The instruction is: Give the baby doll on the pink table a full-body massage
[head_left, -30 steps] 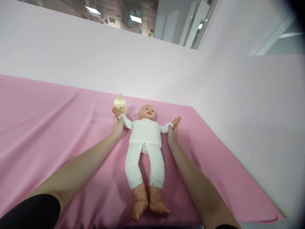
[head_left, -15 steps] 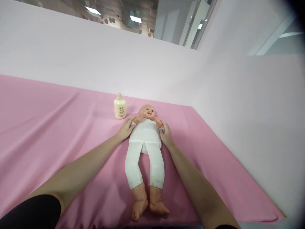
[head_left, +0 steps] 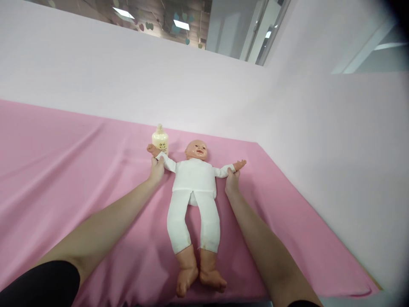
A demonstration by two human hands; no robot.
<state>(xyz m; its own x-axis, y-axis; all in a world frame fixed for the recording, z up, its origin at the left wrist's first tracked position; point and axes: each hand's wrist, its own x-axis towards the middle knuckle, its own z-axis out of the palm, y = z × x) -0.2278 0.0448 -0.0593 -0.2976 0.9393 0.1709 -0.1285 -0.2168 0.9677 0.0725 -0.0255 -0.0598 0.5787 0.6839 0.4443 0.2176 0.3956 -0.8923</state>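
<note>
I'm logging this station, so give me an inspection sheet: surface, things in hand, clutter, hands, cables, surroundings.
Surface: pink fabric cloth, wrinkled at left.
Things in hand: bald plastic-looking baby doll in white clothes, face up, arms spread.
Clutter: cream-coloured rounded bottle, upright, partly hidden behind the doll's hand.
Hands: bare left hand and right hand each grip one white sleeve.
Cables: nothing seen.
Surroundings: smooth white walls; rectangular ceiling lights beyond.

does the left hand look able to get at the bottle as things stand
Probably not without letting go: the left hand, though near, holds the doll's arm, which partly hides the bottle.
</note>
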